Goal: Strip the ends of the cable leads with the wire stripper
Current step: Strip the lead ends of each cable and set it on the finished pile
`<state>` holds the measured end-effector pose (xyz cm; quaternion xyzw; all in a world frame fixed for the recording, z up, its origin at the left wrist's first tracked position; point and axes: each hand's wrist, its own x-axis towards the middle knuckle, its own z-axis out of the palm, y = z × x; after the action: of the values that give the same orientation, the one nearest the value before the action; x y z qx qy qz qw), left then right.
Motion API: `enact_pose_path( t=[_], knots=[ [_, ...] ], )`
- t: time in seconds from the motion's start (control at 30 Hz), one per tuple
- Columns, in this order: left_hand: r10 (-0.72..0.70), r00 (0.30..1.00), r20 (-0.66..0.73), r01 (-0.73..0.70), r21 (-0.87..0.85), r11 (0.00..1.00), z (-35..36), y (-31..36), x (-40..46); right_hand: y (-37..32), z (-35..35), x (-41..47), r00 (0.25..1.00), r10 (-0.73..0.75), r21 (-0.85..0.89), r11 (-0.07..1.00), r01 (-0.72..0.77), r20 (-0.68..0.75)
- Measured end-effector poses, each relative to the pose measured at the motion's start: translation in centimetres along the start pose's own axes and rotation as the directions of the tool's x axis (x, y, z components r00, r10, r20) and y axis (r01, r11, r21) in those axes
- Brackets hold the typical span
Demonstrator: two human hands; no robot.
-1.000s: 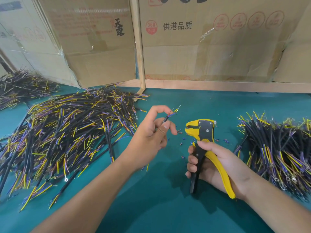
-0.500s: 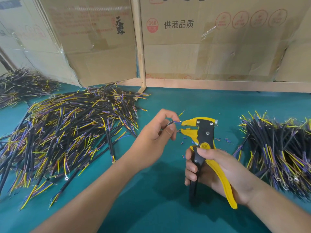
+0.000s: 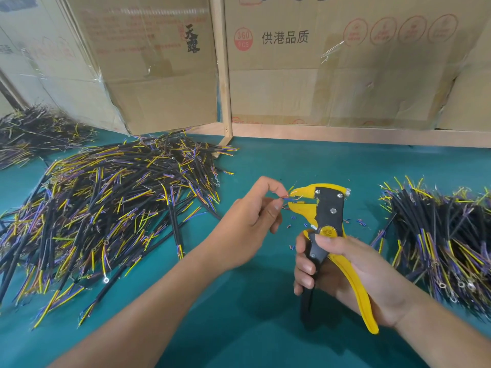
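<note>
My right hand (image 3: 342, 272) grips the handles of a yellow and black wire stripper (image 3: 326, 216), held upright with its jaws pointing left. My left hand (image 3: 247, 224) pinches a short cable lead (image 3: 288, 198) between thumb and forefinger. The lead's blue and yellow wire ends sit between the stripper's jaws. Most of the lead is hidden inside my left fist.
A big loose heap of black cables with yellow and purple leads (image 3: 106, 208) covers the green table (image 3: 252, 328) on the left. A tidier pile (image 3: 446, 243) lies on the right. Small bits of cut insulation (image 3: 361, 223) litter the middle. Cardboard boxes (image 3: 318, 62) stand behind.
My left hand moved right and brought the lead's wire ends into the stripper's jaws. The right hand shifted the stripper slightly left and up towards them.
</note>
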<state>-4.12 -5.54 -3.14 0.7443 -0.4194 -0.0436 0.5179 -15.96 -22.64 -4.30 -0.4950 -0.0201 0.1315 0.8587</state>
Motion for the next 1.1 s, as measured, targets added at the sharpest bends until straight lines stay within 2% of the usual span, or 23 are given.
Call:
enact_pose_path(
  t=[0.2,0.4,0.6,0.9,1.1],
  knots=[
    [-0.001,1.000,0.004,0.001,0.009,1.000,0.1,-0.2,0.0,0.0,0.3,-0.1,1.000,0.014,-0.019,1.000,-0.015,-0.019],
    [0.011,1.000,0.007,-0.011,0.029,1.000,0.2,-0.5,-0.1,-0.3,1.0,-0.1,0.992,0.047,-0.040,0.998,-0.052,-0.115],
    [-0.017,1.000,-0.003,0.016,-0.044,0.999,0.8,-0.3,-0.1,-0.6,1.0,-0.3,0.991,0.040,-0.092,0.994,-0.052,-0.128],
    [0.029,0.997,-0.077,-0.014,0.187,0.982,0.0,0.4,-0.1,-0.2,0.9,0.0,0.993,0.060,-0.048,0.997,-0.065,-0.102],
    [0.043,0.995,-0.093,-0.022,0.220,0.975,0.0,0.6,-0.1,-0.1,0.5,0.1,0.996,0.070,-0.040,0.997,-0.072,-0.058]
  ],
)
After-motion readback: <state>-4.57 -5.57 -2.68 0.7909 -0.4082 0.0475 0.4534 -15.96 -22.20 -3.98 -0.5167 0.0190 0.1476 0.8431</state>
